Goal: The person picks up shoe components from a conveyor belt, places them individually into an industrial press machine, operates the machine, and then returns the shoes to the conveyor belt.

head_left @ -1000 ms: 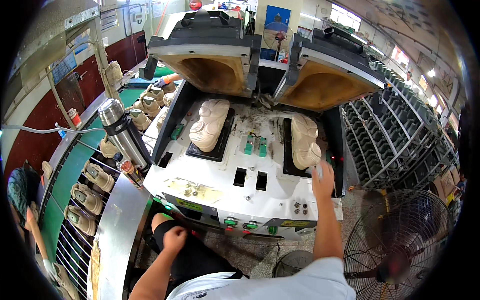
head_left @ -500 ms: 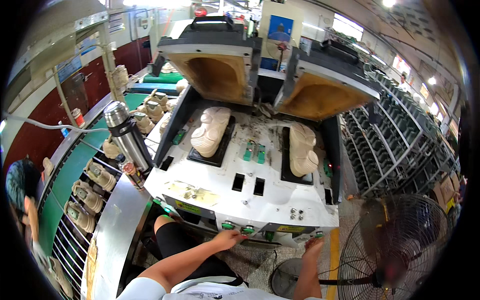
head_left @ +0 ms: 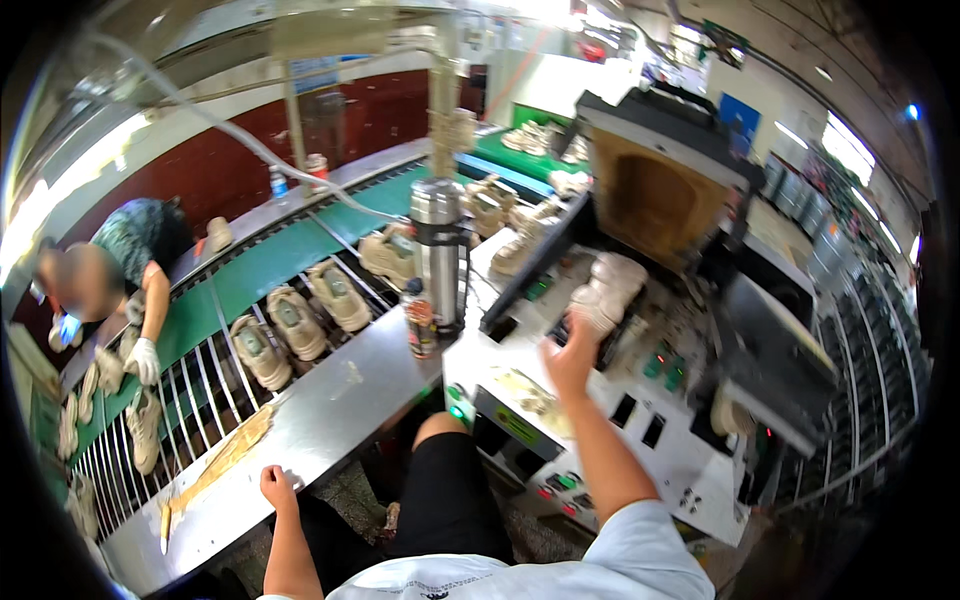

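Note:
A cream shoe (head_left: 612, 285) lies sole up on the dark pad under the raised left lid (head_left: 660, 190) of a white two-station press (head_left: 600, 440). My right hand (head_left: 572, 352) reaches over the press and grips the near end of this shoe; its fingertips are partly lost against it. My left hand (head_left: 278, 486) hangs over the near edge of the metal bench (head_left: 335, 400), fingers curled in, with nothing visible in them. A second shoe (head_left: 730, 412) shows partly beneath the tilted right lid (head_left: 775, 350).
A steel thermos (head_left: 437, 260) and a small bottle (head_left: 419, 322) stand on the bench beside the press. Beyond runs a green conveyor (head_left: 230, 300) with several beige shoes (head_left: 296, 322) on rollers along it. A gloved co-worker (head_left: 150, 245) leans in at far left. Racks (head_left: 870, 370) stand at right.
My view has swung left. My right hand has gone from the press front to the left shoe. My left hand has left the front controls for the bench edge. The right lid has come down partway.

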A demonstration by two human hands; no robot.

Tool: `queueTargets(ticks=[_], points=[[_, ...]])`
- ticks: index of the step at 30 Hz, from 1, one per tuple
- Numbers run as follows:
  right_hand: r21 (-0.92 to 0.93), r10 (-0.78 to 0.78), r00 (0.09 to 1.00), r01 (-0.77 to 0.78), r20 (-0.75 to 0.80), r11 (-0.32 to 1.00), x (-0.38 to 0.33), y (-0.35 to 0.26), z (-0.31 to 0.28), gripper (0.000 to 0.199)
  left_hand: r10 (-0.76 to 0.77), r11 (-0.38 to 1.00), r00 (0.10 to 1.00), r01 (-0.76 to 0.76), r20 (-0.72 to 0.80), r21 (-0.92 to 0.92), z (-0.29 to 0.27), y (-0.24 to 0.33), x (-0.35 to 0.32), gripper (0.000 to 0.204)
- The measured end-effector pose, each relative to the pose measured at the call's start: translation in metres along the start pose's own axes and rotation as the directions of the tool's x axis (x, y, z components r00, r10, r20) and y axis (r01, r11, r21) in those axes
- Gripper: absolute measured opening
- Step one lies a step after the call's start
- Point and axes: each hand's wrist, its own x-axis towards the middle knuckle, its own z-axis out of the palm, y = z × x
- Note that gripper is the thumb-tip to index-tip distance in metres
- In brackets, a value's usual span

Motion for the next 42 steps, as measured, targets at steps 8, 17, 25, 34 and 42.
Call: queueTargets(ticks=[8, 17, 25, 34, 42], points=[[-0.739, 0.676, 0.726, -0.383, 0.13, 0.554, 0.161, 0.09, 0.011, 0.08, -0.143, 0.983, 0.99, 0.142, -0.006, 0.112, 0.01, 0.01, -0.015, 0.011], [-0.438, 0.797, 0.579, -0.769, -0.17, 0.465, 0.119, 0.085, 0.028, 0.085, -0.115, 0.964, 0.992, 0.099, 0.049, 0.245, -0.008, 0.019, -0.014, 0.015], [0.092, 0.288, 0.905, -0.273, -0.312, 0.958, -0.014, 0.095, -0.026, 0.085, -0.089, 0.98, 0.989, 0.065, 0.12, 0.189, -0.003, 0.022, -0.011, 0.015], [0.669, 0.352, 0.936, -0.262, 0.0, 0.696, -0.092, 0.019, -0.034, 0.064, -0.103, 0.982, 0.763, 0.179, 0.639, -0.055, 0.022, 0.091, -0.054, 0.031], [0.45, -0.048, 0.452, -0.866, 0.891, 0.218, -0.179, -0.155, 0.099, 0.055, 0.024, 0.611, 0.665, 0.581, 0.747, -0.537, 0.022, 0.154, -0.033, 0.071]])
